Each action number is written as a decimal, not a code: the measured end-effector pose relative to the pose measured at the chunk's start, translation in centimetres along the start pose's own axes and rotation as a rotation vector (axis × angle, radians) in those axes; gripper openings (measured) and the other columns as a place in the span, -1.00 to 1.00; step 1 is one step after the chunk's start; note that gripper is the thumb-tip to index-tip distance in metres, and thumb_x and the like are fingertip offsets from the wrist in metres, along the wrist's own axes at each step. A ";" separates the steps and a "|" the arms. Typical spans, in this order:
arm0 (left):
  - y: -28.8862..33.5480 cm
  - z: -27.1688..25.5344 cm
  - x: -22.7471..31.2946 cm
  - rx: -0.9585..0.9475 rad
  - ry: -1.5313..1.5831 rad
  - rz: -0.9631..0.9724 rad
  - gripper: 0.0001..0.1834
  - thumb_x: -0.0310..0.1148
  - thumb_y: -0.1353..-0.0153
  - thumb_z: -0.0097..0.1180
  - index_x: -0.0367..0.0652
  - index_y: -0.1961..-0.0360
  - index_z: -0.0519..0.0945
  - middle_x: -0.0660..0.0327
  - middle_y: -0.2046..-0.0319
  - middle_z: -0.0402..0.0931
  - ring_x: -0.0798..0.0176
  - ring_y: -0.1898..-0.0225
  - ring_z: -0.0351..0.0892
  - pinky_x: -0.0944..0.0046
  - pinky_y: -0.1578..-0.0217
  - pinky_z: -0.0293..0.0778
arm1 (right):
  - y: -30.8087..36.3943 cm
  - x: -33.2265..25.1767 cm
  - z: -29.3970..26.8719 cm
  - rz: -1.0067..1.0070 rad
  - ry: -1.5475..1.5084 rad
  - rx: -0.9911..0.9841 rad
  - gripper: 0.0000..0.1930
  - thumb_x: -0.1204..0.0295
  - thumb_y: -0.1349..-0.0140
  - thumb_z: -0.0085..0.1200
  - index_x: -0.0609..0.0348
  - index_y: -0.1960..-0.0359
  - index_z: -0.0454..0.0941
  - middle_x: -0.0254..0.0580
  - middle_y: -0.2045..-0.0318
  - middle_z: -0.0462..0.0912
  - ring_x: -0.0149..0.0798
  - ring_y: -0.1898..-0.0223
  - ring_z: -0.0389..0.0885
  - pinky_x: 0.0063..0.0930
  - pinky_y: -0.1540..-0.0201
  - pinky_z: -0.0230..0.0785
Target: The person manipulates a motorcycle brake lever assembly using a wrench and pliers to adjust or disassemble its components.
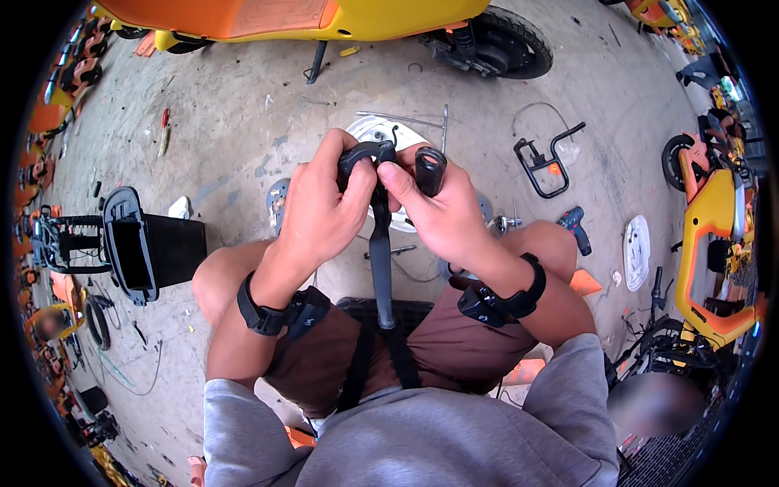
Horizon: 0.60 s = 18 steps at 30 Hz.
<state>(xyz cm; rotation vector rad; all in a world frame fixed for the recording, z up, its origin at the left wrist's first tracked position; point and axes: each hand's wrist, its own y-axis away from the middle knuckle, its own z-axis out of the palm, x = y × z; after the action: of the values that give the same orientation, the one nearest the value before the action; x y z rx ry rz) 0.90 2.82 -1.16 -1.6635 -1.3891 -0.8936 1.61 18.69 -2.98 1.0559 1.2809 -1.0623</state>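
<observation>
Above my lap, both hands work close together on a black brake lever (380, 268). Its long dark blade hangs down between my knees and ends in a small rounded tip. My left hand (320, 207) is closed around the curved mount at its upper end. My right hand (446, 215) pinches the same area, its thumb pressed near the left thumb. A black piece with an oval opening (430, 166) stands up from the right fingers; whether it joins the lever, I cannot tell. Behind the hands lies a white panel (381, 128), partly covered.
A yellow-orange scooter (381, 24) stands ahead. On the floor are a T-handle wrench (406, 119), a black tubular frame (542, 166), a cordless drill (576, 230), another white panel (637, 252) and a red-handled tool (165, 122). A black bin (174, 250) lies left; a yellow frame (699, 268) stands right.
</observation>
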 end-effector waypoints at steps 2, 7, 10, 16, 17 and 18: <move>-0.1 -0.1 -0.2 0.022 0.014 0.030 -0.83 -0.38 -0.18 0.00 -0.29 0.34 0.41 0.06 0.73 0.40 0.13 0.70 0.46 0.23 0.59 0.35 | -0.1 -0.1 0.0 -0.006 0.009 0.015 -0.72 0.23 -0.32 0.09 0.26 0.28 0.54 -0.47 0.61 0.44 -0.58 0.55 0.37 -0.63 0.48 0.19; -0.3 -1.5 -1.1 0.030 0.056 0.078 -0.85 -0.42 -0.07 -0.01 -0.30 0.38 0.41 0.11 0.73 0.38 0.26 0.70 0.39 0.28 0.60 0.32 | -0.7 -3.4 -2.5 0.020 -0.163 0.148 -0.66 0.20 -0.39 -0.05 0.29 0.24 0.57 -0.51 0.65 0.32 -0.60 0.60 0.25 -0.63 0.53 0.08; -0.5 -1.9 -1.6 0.050 0.142 0.095 -0.85 -0.41 -0.06 -0.02 -0.31 0.40 0.41 0.15 0.73 0.34 0.37 0.68 0.31 0.32 0.60 0.29 | -1.4 -3.9 -6.0 -0.154 -0.608 0.224 -0.57 0.15 -0.45 -0.28 0.20 0.44 0.47 -0.45 0.69 0.16 -0.53 0.69 0.04 -0.58 0.57 -0.03; -0.5 -1.6 -1.5 0.008 0.177 0.011 -0.82 -0.38 -0.04 0.00 -0.30 0.41 0.40 0.15 0.74 0.31 0.38 0.67 0.29 0.31 0.59 0.29 | -2.2 -4.3 -7.8 -0.033 -1.157 0.190 -0.63 0.27 -0.40 -0.22 0.05 0.63 0.19 -0.42 0.70 0.08 -0.48 0.66 0.02 -0.55 0.51 -0.03; -0.5 -1.5 -1.4 0.005 0.148 0.021 -0.82 -0.38 -0.04 0.00 -0.30 0.41 0.41 0.14 0.75 0.32 0.36 0.68 0.29 0.30 0.59 0.30 | -2.2 -4.0 -7.5 -0.040 -1.147 0.169 -0.63 0.28 -0.39 -0.22 0.04 0.64 0.19 -0.42 0.70 0.09 -0.47 0.66 0.03 -0.54 0.50 -0.02; -0.5 -1.5 -1.4 0.004 0.115 0.031 -0.82 -0.37 -0.04 0.00 -0.30 0.41 0.41 0.12 0.75 0.32 0.33 0.69 0.30 0.29 0.59 0.30 | -2.2 -3.9 -7.0 -0.035 -1.134 0.156 -0.63 0.28 -0.39 -0.23 0.04 0.64 0.18 -0.42 0.70 0.09 -0.46 0.66 0.03 -0.53 0.50 -0.02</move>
<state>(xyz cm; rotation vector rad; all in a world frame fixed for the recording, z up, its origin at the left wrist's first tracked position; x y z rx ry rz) 0.14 0.98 -1.65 -1.6004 -1.2838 -0.9531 -1.98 25.18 0.80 0.3679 0.2947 -1.4763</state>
